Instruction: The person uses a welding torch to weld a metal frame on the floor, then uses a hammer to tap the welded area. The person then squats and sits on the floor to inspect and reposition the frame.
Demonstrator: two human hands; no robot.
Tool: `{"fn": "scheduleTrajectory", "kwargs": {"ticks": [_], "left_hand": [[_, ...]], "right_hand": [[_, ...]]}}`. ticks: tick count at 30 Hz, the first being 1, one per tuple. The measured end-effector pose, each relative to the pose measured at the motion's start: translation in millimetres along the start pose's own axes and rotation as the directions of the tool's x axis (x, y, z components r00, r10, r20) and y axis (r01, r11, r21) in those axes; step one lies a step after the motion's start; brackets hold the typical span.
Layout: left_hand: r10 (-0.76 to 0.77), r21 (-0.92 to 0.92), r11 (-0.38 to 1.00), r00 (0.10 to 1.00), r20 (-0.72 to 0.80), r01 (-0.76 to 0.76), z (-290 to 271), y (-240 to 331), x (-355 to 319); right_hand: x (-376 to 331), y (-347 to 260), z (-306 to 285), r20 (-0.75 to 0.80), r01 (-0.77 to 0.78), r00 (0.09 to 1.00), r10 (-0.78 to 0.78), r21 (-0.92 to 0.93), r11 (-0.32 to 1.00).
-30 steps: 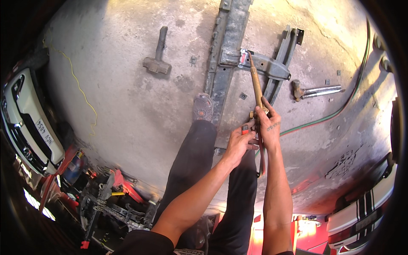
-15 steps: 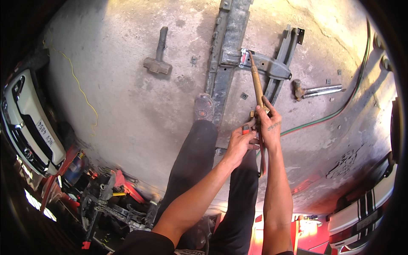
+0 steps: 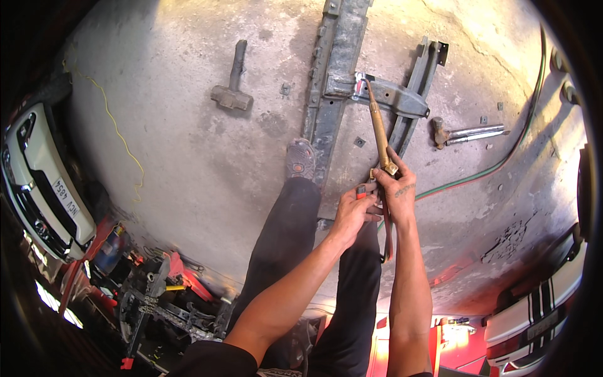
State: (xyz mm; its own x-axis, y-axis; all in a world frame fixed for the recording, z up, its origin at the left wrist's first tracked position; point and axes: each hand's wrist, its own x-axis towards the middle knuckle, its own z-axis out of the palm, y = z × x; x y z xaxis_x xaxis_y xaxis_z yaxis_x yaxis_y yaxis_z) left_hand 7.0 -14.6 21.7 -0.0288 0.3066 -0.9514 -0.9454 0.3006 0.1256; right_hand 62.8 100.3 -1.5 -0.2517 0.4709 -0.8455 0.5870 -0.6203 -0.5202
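Observation:
My right hand [image 3: 397, 186] is closed around the lower end of a brass gas torch [image 3: 379, 129]. The torch's thin bent nozzle points away from me and ends over a short metal bracket [image 3: 394, 96], by its whitish and red-marked joint. My left hand [image 3: 353, 212] is closed beside the torch's base, with a small orange-red lighter [image 3: 360, 193] showing between its fingers. Fingertips of both hands meet around the torch's valve end and hide part of it. The bracket runs from a long grey steel beam [image 3: 339, 60] to a narrower rail [image 3: 419, 85].
A sledgehammer [image 3: 232, 97] lies left of the beam; a smaller hammer [image 3: 439, 133] is at the right. Green and red hoses [image 3: 487, 174] curve across the concrete floor. A yellow cord [image 3: 119, 129] and a white car front [image 3: 56, 182] are at the left. My left shoe [image 3: 301, 158] touches the beam.
The torch has turned slightly in my right hand, and its nozzle tip has shifted a little left and nearer. My left hand has barely moved.

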Motion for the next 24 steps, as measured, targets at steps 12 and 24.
{"fn": "scheduleTrajectory", "kwargs": {"ticks": [12, 24], "left_hand": [[-0.012, 0.026, 1.000, 1.000, -0.012, 0.012, -1.3, 0.7, -1.3], [-0.019, -0.002, 1.000, 1.000, -0.016, 0.019, -3.6, -5.0, 0.8]], "right_hand": [[-5.0, -6.9, 3.9, 0.016, -0.039, 0.999, 0.038, 0.039, 0.998], [-7.2, -3.0, 1.9, 0.058, -0.052, 0.997, 0.046, 0.111, 0.993]]}}
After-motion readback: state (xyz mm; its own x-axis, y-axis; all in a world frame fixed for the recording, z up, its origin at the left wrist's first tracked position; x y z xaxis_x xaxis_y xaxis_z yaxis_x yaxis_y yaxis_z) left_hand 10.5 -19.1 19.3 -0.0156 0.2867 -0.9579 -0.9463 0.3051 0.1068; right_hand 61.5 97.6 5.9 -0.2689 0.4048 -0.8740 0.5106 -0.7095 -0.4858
